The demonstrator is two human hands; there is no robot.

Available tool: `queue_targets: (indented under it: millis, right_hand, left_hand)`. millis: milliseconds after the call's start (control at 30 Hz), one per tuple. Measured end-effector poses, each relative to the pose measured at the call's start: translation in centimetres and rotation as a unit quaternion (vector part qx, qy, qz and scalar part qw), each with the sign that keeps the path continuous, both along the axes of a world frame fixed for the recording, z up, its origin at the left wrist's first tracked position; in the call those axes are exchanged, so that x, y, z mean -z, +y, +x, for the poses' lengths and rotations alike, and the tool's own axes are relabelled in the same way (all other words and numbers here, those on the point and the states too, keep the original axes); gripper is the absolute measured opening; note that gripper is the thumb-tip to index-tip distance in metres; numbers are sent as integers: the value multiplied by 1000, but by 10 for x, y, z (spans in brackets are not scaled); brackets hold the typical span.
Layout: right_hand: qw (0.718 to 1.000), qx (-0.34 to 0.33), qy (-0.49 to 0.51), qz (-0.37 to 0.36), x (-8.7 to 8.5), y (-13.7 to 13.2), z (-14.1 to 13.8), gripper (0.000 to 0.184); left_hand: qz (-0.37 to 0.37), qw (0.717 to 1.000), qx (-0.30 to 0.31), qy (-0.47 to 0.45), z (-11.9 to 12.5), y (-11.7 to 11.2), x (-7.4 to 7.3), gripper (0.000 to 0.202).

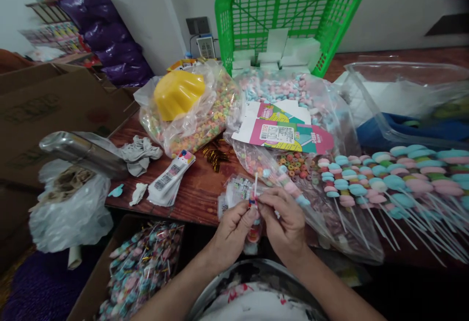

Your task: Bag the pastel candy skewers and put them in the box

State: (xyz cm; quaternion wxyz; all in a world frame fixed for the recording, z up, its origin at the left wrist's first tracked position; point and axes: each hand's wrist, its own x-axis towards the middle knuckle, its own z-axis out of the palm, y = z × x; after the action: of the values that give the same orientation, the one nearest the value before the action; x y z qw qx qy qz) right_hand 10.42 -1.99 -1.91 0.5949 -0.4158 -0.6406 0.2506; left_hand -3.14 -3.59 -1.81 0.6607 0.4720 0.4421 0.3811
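Close to my body, at the table's front edge, I hold a wrapped marshmallow candy skewer (253, 234) with its white stick (256, 184) pointing away from me. My left hand (232, 230) is closed around the wrapper's neck, thumb and fingers pinched near the stick's base. Against the same spot press the bent fingers of my right hand (284, 221); any tie between them is too small to make out. Just beyond my left hand lies a stack of clear printed bags (236, 191). Gold twist ties (215, 157) and a stack of printed cards (171, 179) lie farther left.
Unwrapped candy skewers (395, 172) are piled at the right, sticks towards me. Bags of ring candy (200, 133) and pastel candy (330, 111) stand behind, before a green basket (291, 18). A steel flask (86, 155) lies left; below is a box of wrapped skewers (141, 267).
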Motion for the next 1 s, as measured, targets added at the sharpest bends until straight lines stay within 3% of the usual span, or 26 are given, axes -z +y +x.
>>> queue_targets:
  millis: [100,233,300,367,467,500,567,667,767,867,900,933,1000]
  right_hand:
    - [999,-7,-48,25,2,-1,-2,17]
    - [999,17,-20,-34,-4,5,9,13]
    - [994,10,-101,32,-11,10,20,16]
    - [953,-66,-257,148,-21,14,31,30]
    - [842,-197,-434,252,-33,19,41,37]
    - [820,-219,-458,263,-34,20,41,37]
    - [802,-243,-472,274,-33,20,39,32]
    - [810,-258,-467,243,-24,18,29,24]
    - [848,-247,-457,108,-12,18,17,22]
    - [865,-245,-436,-33,-8,22,6,27]
    - [868,-232,-436,-44,-10,23,3,27]
    - [872,-210,-440,-29,-12,25,0,25]
    - [876,-163,-448,67,-17,28,-3,18]
  left_hand:
    - [-9,999,44,-2,-5,5,-13,33]
    - [-57,998,30,11,-13,14,-16,28]
    - [-123,992,29,-29,-17,18,-13,28]
    - [-173,981,55,-74,-21,19,-8,28]
    - [-232,952,167,-110,-29,20,-4,28]
    - [-245,940,208,-114,-32,20,-4,30]
    - [-255,920,278,-112,-38,19,-5,38]
    - [-204,923,322,-50,-45,15,-11,46]
    - [12,951,262,165,-48,9,-20,34]
    - [223,891,154,364,-49,4,-24,24]
    - [244,883,133,379,-49,4,-23,24]
    - [236,893,117,364,-50,5,-21,25]
    - [137,948,98,269,-54,10,-15,28]
